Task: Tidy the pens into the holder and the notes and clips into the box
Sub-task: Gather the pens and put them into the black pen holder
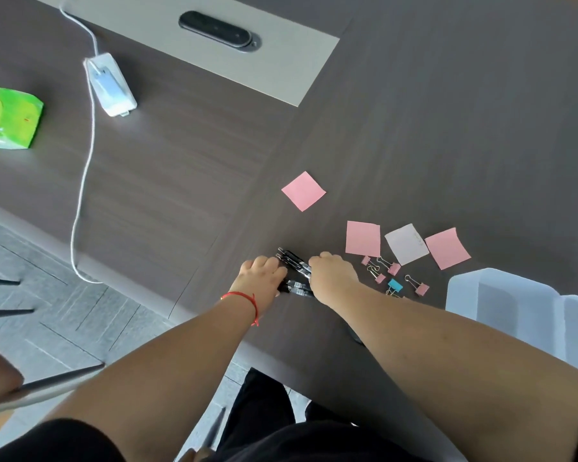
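Note:
Several black pens (292,260) lie bunched on the dark table near its front edge. My left hand (262,273) closes over their left ends and my right hand (331,276) closes over their right ends. To the right lie three pink sticky notes (362,238), (447,248), (303,191) and a white note (406,244). Below the notes sit several pink binder clips (394,268) and one blue clip (395,286). A translucent white box (501,295) stands at the right edge. No pen holder shows.
A white power adapter (112,85) with a cable (84,181) trailing off the table's left edge lies at the far left. A green packet (10,118) sits beyond it. A grey panel with a black cable port (219,31) is at the back.

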A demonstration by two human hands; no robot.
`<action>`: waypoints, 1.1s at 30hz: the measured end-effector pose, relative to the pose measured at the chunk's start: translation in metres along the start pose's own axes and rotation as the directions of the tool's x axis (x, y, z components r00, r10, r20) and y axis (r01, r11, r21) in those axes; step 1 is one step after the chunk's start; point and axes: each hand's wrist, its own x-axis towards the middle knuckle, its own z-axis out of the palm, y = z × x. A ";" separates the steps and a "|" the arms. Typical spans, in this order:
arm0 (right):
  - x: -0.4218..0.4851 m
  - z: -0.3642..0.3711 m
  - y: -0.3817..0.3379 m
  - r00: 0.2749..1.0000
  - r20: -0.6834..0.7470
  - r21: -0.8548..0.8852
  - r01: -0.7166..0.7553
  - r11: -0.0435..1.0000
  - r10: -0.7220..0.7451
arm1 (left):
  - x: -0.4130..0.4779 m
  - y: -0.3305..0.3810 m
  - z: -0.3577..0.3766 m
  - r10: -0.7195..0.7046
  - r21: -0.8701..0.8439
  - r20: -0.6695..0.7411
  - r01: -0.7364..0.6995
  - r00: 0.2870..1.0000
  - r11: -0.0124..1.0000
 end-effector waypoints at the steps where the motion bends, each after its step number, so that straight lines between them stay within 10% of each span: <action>1: 0.002 0.001 -0.003 1.000 -0.015 -0.013 -0.005 1.000 0.004 | -0.002 0.001 -0.001 0.003 -0.002 0.013 -0.003 1.000 1.000; 11: 0.014 0.008 -0.015 0.996 -0.047 0.017 -0.076 0.997 0.077 | -0.014 0.014 0.006 0.099 0.178 0.097 -0.115 0.990 0.977; 18: -0.009 -0.032 0.004 0.989 -0.133 0.342 -0.011 0.940 0.059 | -0.016 0.017 -0.010 0.023 -0.038 0.219 -0.015 0.976 0.999; 27: -0.138 -0.055 0.111 0.888 -0.096 0.965 -0.028 0.261 0.449 | -0.022 0.016 -0.116 0.126 -0.502 0.203 -0.007 0.971 0.865; 33: -0.170 0.005 0.115 0.872 -0.037 0.984 -0.052 0.169 0.488 | -0.029 0.081 -0.143 0.316 -0.350 0.429 -0.167 0.847 0.922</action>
